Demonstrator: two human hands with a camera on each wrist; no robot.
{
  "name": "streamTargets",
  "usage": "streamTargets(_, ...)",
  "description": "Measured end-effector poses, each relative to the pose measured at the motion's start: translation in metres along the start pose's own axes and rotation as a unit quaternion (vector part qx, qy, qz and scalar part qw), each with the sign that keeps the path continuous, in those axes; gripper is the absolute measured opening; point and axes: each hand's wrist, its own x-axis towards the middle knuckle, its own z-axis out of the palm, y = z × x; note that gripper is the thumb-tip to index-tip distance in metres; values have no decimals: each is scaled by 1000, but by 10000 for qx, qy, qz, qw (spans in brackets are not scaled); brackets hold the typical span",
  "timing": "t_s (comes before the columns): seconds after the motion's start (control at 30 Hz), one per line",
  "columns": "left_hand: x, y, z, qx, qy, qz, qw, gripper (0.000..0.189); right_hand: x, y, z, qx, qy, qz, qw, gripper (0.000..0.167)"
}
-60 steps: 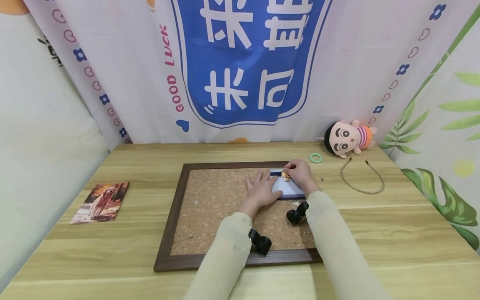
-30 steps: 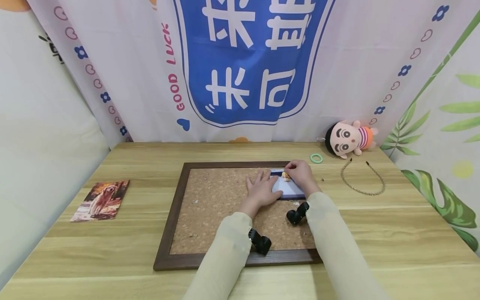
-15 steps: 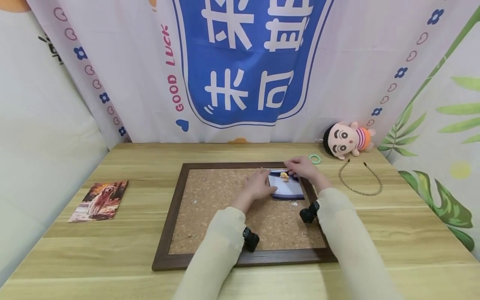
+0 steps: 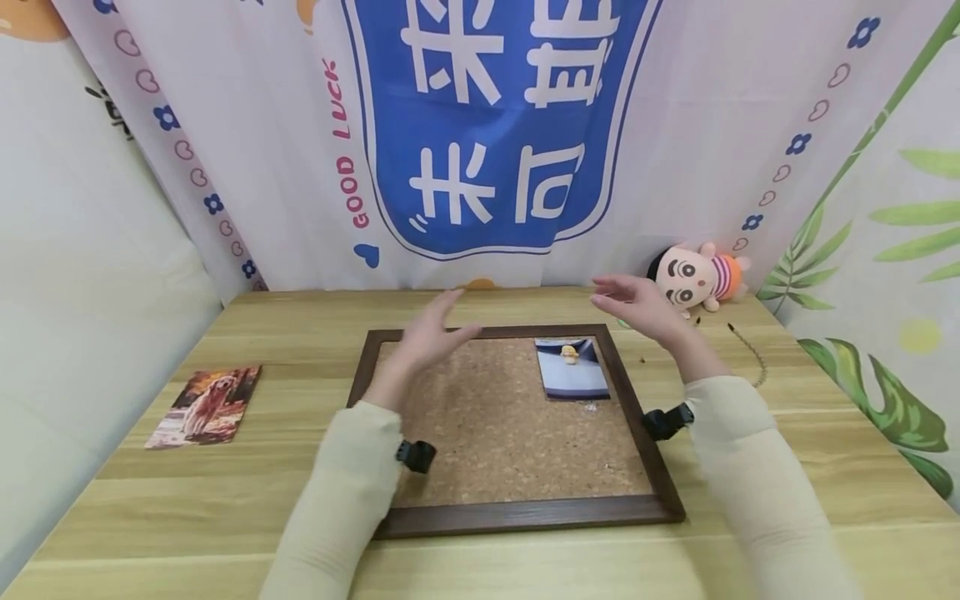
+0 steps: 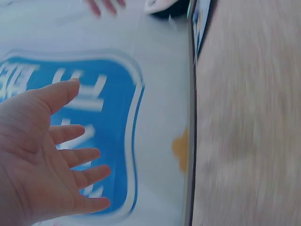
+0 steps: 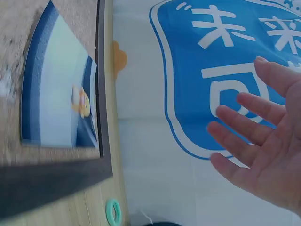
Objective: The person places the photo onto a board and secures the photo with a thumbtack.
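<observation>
A dark-framed cork board (image 4: 495,425) lies flat on the wooden table. In its far right corner sits a picture card (image 4: 573,379) in pale blue and navy, with a small yellow figure (image 4: 570,355) on its upper part; the right wrist view shows the card (image 6: 51,94) slightly bowed. My left hand (image 4: 431,337) is raised over the board's far left part, fingers spread and holding nothing, as the left wrist view of the hand (image 5: 51,155) confirms. Up beyond the board's far right corner, my right hand (image 4: 637,307) is lifted with fingers apart and bare, its palm (image 6: 273,141) showing.
A dog photo (image 4: 204,407) lies on the table at the left. Toward the back right are a plush doll (image 4: 693,277), a green ring (image 6: 113,212) and a chain (image 4: 753,354), partly hidden by the right arm. A printed curtain (image 4: 300,208) hangs behind the table.
Both hands have let go of the card and risen from the board, the left moving left and the right moving right. The card stays in the corner, now fully uncovered.
</observation>
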Motion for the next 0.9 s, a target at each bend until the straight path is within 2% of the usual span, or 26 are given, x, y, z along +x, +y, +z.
streamTargets(0.1,-12,-25,-19,-109,293,75,9995,66,-10,6,-6,61,274,38,9996,54)
streamTargets(0.23,-32,-59,-40,-280,599,-10,9978,67,-24,23,-10,368,595,73,9975,54)
streamTargets(0.43,-62,-99,-72,-388,719,-597,9949,75,-36,59,-12,352,906,140,9952,49)
streamTargets(0.57,-84,-120,-96,-276,790,-1104,9904,79,-38,79,-9,340,864,354,9951,46)
streamTargets(0.67,-98,-137,-109,-197,940,-1344,9863,81,-39,91,-6,221,783,441,9957,40)
streamTargets(0.9,-123,-185,-120,-140,1401,-1660,9760,81,-38,108,0,5,482,565,9972,33)
